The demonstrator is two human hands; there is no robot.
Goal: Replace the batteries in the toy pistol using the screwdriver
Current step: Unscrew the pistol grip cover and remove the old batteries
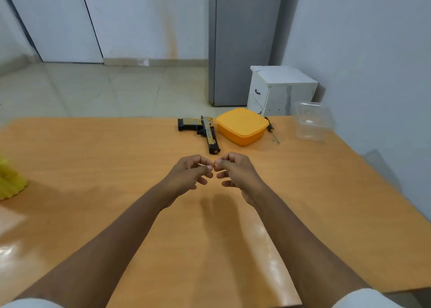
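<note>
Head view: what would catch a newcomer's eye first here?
The two forearms reaching to mid-table, with the left hand and right hand nearly meeting, fingers curled; whether they hold anything is too small to tell. Beyond them, at the far edge of the orange table, the toy pistol lies beside a yellow lidded box. The screwdriver rests just right of the box.

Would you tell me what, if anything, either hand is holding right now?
Neither the left hand nor the right hand visibly holds anything; their curled fingertips nearly meet above the table.
</note>
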